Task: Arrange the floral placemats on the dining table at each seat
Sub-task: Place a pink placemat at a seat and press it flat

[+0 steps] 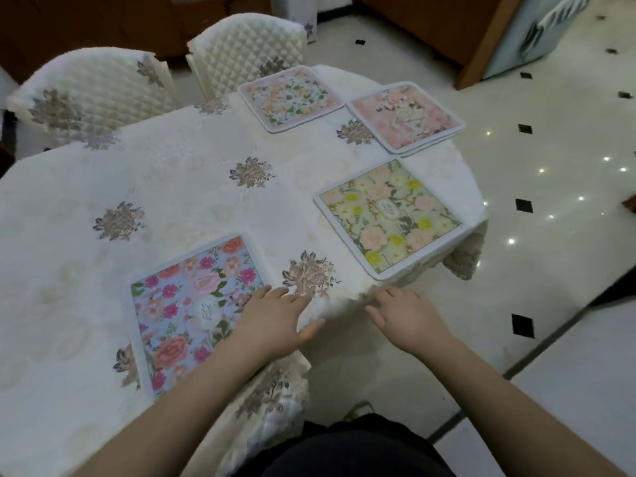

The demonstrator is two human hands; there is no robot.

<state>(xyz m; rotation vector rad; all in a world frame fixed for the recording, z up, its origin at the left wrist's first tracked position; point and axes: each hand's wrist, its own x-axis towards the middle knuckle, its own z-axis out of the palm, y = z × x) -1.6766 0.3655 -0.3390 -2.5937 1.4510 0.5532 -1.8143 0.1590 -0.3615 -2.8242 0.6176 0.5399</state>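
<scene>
The left hand lies palm down with its fingers spread flat, the heel over the right edge of the blue square placemat printed with pink and orange flowers and the fingertips out on the cream embroidered tablecloth beside it; it grips nothing. The right hand hovers at the near edge of the table, fingers loosely extended and a little apart, also empty; whether they touch the cloth's edge cannot be told.

Outward from the hands, the blue mat sits at the near seat, slightly turned against the table edge. To the right, close to the table's side edge, lies the pale green square placemat with yellow and peach flowers. Farther off at the end lies the pink square placemat with pale blossoms, which seems to rest on a second mat showing under its near edge. Left of it, before one of two quilted cream chair backs, lies the pink-bordered square placemat with small peach and green flowers.

The step in hand looks like settling the blue mat at its place. Next, it likely needs a small push to square it, and the seat before the other chair has no mat, so the doubled one would have to be lifted off and carried there.
</scene>
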